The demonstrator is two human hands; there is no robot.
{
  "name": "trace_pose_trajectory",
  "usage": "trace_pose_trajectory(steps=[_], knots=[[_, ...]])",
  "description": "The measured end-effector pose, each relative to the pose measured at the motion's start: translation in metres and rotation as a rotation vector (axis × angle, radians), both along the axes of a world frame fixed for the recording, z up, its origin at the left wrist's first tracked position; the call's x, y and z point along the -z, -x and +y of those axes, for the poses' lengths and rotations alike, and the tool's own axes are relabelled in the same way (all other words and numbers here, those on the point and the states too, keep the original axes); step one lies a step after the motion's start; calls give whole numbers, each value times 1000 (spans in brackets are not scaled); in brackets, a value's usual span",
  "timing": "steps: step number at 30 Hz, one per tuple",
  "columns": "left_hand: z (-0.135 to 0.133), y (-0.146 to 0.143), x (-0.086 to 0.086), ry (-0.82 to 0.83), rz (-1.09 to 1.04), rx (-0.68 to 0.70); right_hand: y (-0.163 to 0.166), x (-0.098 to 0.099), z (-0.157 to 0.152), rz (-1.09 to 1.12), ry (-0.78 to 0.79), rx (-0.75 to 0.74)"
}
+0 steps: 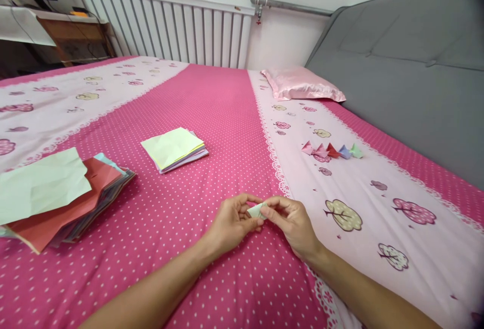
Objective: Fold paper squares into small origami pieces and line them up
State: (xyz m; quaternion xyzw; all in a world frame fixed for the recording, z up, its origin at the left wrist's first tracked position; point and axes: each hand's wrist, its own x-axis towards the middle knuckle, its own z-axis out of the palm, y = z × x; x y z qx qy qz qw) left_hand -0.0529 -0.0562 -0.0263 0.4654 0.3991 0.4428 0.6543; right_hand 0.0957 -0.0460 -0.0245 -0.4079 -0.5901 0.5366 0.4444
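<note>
Both of my hands meet low over the pink dotted bedsheet (212, 117). My left hand (230, 220) and my right hand (293, 223) pinch a small folded piece of pale green paper (257, 211) between their fingertips. Most of the paper is hidden by my fingers. A small stack of square coloured paper (174, 149) with a pale yellow-green sheet on top lies further up the bed, to the left. A row of several small folded paper shapes (333, 151) in pink, red, blue and green stands on the pale strip of the sheet to the right.
A larger pile of coloured sheets (56, 198), red and pale green on top, lies at the left edge. A pink pillow (300, 84) rests by the grey padded headboard (408, 66). A white radiator (166, 26) lines the far wall, with a wooden desk (71, 36) beside it.
</note>
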Motion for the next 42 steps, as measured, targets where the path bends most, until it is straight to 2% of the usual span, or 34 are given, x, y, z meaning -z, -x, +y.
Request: trace_pose_trajectory(steps=[7, 12, 18, 23, 28, 34, 42], knots=[[10, 1, 15, 39, 51, 2, 6, 14, 9, 33, 10, -44], [12, 3, 22, -64, 104, 1, 11, 22, 15, -43, -107, -4], [7, 4, 20, -104, 69, -76, 18, 20, 16, 17, -47, 17], [-11, 15, 12, -113, 14, -193, 38, 10, -1, 77, -23, 84], [-38, 37, 12, -104, -12, -294, 57, 15, -28, 72, -57, 210], [-48, 45, 16, -130, 15, -267, 63, 22, -44, -23, -176, 269], [-46, 44, 18, -182, 110, -275, 65, 24, -45, -119, -307, 269]])
